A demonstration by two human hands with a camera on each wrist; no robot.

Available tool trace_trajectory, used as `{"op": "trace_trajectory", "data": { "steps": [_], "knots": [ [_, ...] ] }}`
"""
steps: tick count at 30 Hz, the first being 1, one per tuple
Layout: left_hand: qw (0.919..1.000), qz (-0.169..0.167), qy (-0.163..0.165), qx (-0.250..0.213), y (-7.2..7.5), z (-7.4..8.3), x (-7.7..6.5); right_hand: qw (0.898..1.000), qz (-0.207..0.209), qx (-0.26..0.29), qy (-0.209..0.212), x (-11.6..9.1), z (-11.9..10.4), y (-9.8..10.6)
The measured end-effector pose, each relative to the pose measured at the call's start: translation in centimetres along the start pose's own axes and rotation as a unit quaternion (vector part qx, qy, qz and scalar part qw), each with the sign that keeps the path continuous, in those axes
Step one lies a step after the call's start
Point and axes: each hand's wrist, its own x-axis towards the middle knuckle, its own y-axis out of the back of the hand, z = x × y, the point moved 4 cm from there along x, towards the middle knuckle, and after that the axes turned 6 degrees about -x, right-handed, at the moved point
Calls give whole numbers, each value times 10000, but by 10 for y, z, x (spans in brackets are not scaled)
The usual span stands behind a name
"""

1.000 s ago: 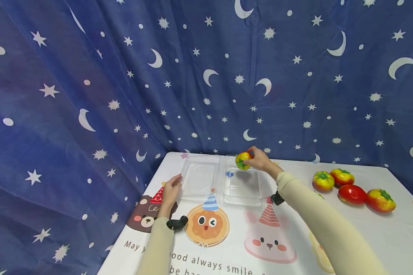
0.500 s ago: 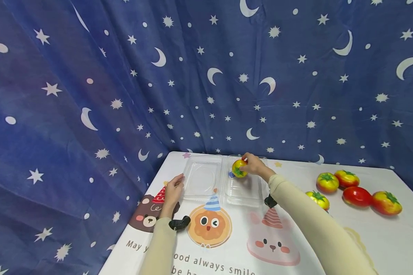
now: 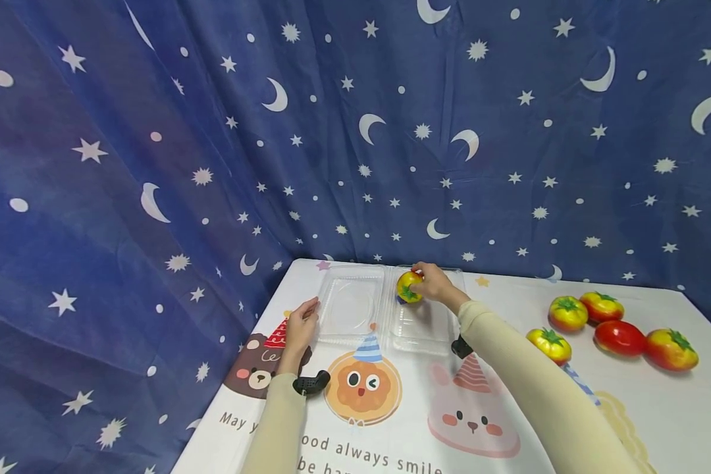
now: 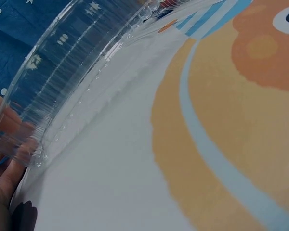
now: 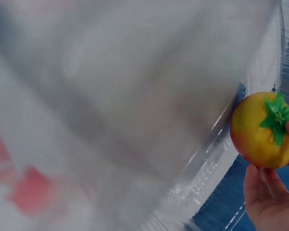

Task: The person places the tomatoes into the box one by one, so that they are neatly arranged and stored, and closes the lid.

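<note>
A clear plastic clamshell box [image 3: 351, 305] lies opened flat at the back of the table, its two halves side by side. At its left edge is my left hand [image 3: 301, 322]; in the left wrist view the fingers [image 4: 10, 175] curl about the corner, partly seen through the plastic. My right hand [image 3: 435, 287] grips a yellow-red toy tomato [image 3: 409, 288] with a green leafy top, thumb against the leaves. Hand and tomato are over the rear left part of the box's right half. The right wrist view has the tomato [image 5: 262, 130] close by the clear wall.
Several more toy tomatoes sit on the right: a yellow one [image 3: 548, 346] nearest my right sleeve, a plain red one [image 3: 620, 338] and others around it. A cartoon-printed white cloth [image 3: 391, 401] covers the table. Behind hangs a blue star-and-moon curtain [image 3: 355, 158].
My right hand has brought the toy tomato slightly left and lower over the box's right half. The left hand has stayed at the box's left edge. The view has shifted a little.
</note>
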Motion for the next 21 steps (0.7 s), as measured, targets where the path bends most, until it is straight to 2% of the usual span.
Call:
{"op": "trace_trajectory", "data": {
  "steps": [4, 11, 21],
  "knots": [
    [9997, 69, -253, -37, 2, 1, -2, 9999, 64, 45, -98, 3, 0, -3],
    [9993, 18, 332, 186, 2, -1, 3, 9993, 226, 115, -258, 6, 2, -4],
    [9994, -1, 339, 60, 3, 1, 2, 9984, 260, 227, -439, 5, 5, -4]
  ]
}}
